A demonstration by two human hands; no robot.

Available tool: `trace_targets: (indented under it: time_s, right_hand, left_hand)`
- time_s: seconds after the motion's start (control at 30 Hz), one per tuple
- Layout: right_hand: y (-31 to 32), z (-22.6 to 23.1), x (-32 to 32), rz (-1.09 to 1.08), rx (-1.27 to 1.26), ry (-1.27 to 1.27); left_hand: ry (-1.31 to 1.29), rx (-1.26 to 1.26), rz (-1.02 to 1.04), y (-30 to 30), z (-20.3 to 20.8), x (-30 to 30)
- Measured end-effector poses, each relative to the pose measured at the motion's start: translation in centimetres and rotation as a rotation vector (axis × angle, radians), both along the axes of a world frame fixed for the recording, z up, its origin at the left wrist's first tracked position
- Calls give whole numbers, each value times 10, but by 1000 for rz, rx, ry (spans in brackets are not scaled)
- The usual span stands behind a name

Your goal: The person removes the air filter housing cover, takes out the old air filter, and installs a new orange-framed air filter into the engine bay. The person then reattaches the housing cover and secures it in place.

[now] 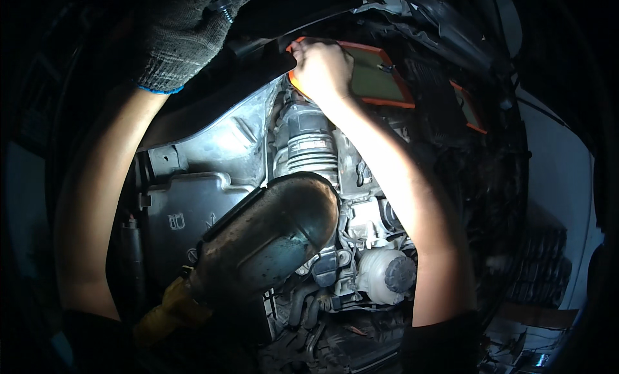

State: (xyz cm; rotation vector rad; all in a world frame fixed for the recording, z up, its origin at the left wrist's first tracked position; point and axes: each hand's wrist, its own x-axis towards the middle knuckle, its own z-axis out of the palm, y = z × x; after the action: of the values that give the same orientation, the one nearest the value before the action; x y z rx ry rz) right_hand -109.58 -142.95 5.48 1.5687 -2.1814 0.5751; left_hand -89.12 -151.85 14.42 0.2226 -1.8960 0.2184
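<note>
My right hand (320, 68), bare, is at the left end of an orange-rimmed air filter (377, 77), its fingers curled over the rim. The filter's inner panel looks dull green, and a small object lies against it near its right side. At the upper left, my left hand (187, 42) wears a grey knitted glove with a blue cuff. The top of the picture and deep shadow hide its fingers, so its grip does not show. A threaded bolt (228, 15) sticks out close beside the glove.
Below my hands spreads an engine bay. A dark rounded elongated part (271, 235) crosses its middle, beside a ribbed hose (313, 153). A whitish reservoir with a dark cap (400, 274) sits right of it. Something yellow (169, 313) lies lower left; another orange-edged piece (469, 108) is farther right.
</note>
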Motion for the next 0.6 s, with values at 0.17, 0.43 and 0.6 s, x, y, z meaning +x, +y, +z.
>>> trace_targets:
  time_s: [0.17,0.43,0.6]
  right_hand:
    - [16,17,-39,-12,-45,40]
    - [18,-1,-37,19,-81,254]
    - [19,-7,-28,12,39,421]
  left_hand:
    - [53,0,47,-9,-13,-1]
    - [47,-30,53,-3,-12,0]
    - [-15,-57,0,5,2,4]
